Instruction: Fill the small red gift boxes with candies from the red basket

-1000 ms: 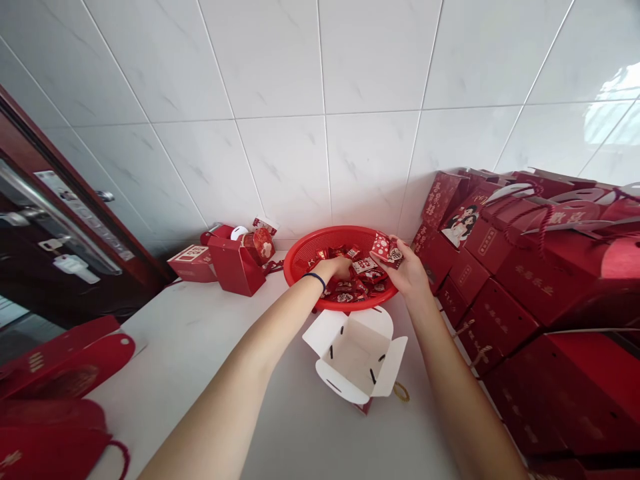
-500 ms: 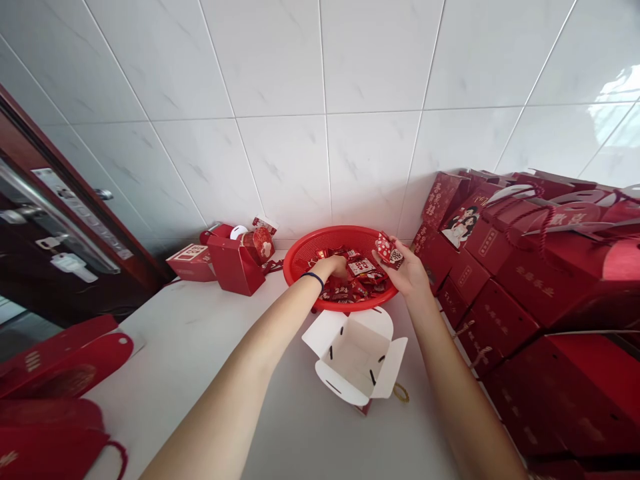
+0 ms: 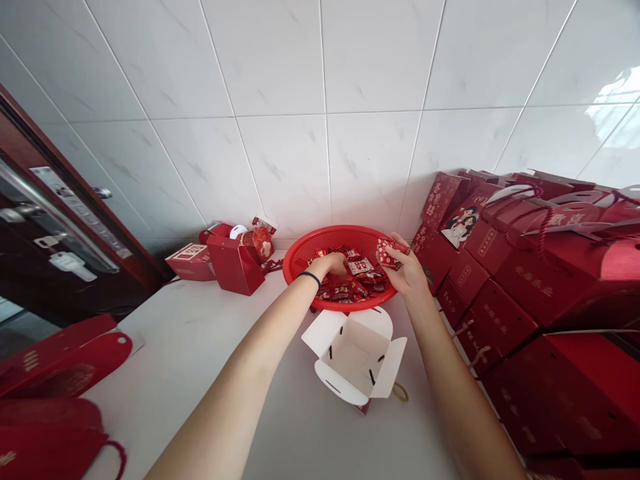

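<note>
My left hand (image 3: pixel 334 265), with a dark band on its wrist, reaches into a red plastic basket (image 3: pixel 295 257). Its fingers curl down among many small red candy packets (image 3: pixel 345 292); the fingertips are hidden, so I cannot make out what they grip. At the basket's right rim, my right hand (image 3: pixel 411 272) is closed on a red patterned candy packet (image 3: pixel 389 253), its thumb across the front. Just in front of the basket stands an open box (image 3: pixel 357 353), white inside, with its flaps spread and dark slots near the corners. No packets show inside it.
Red gift boxes (image 3: pixel 510 320) are stacked along the right side. More red boxes stand at the back left, including a small upright one (image 3: pixel 235 267), and others lie at the near left (image 3: pixel 55 373). A golden ring-shaped item (image 3: pixel 401 392) lies beside the open box. Behind is a tiled wall (image 3: pixel 370 160).
My right thumb has moved across the packet, which now tilts and sits deeper in the fingers. My left hand has barely moved inside the basket.
</note>
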Tool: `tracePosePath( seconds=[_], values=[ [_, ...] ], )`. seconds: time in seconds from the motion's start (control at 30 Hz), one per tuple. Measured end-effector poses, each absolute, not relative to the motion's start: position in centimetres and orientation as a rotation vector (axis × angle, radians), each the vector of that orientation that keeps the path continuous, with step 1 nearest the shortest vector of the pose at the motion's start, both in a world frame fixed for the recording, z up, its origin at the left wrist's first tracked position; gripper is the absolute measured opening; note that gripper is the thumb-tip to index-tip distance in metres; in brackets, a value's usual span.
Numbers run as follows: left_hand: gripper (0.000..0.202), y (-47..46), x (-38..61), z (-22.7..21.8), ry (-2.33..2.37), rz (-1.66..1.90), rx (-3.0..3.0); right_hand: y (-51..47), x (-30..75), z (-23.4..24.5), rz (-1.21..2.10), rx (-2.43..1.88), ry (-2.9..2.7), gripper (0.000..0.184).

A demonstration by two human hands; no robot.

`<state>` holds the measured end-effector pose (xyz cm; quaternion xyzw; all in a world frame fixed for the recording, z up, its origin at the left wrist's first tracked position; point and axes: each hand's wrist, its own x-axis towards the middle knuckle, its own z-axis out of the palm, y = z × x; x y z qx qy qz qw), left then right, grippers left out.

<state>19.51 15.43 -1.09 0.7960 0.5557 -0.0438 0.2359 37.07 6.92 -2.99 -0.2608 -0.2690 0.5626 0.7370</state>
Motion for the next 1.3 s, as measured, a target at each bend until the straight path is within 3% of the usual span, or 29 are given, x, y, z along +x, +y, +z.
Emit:
tracePosePath(
  seconds=[0.2,0.47,0.67,0.87,1.13,1.3],
  values=[
    [0.033,15.7,18.9,-1.0,1.600,-0.073,2.075,7.0,36.9,-2.9,1.277,-0.555,-0.639,0.033],
    [0.026,15.9,17.4,0.1,1.350,0.399,1.983,7.7,37.1,-3.6,1.287,-0.566,-0.606,0.024],
    [0.032,14.9,17.6,1.1,1.119,0.703,1.920,7.2,36.9,-3.0,1.320,-0.575,-0.627,0.025],
    [0.040,13.5,18.3,2.2,0.841,0.736,1.802,6.4,36.4,-2.3,1.318,-0.629,-0.686,0.030],
    [0.046,9.5,18.3,2.8,0.708,1.034,1.655,5.2,36.1,-0.8,1.304,-0.627,-0.768,0.029],
    [0.040,5.2,16.7,2.5,0.747,1.235,1.587,3.0,35.9,1.5,1.340,-0.622,-0.933,0.031]
  ],
)
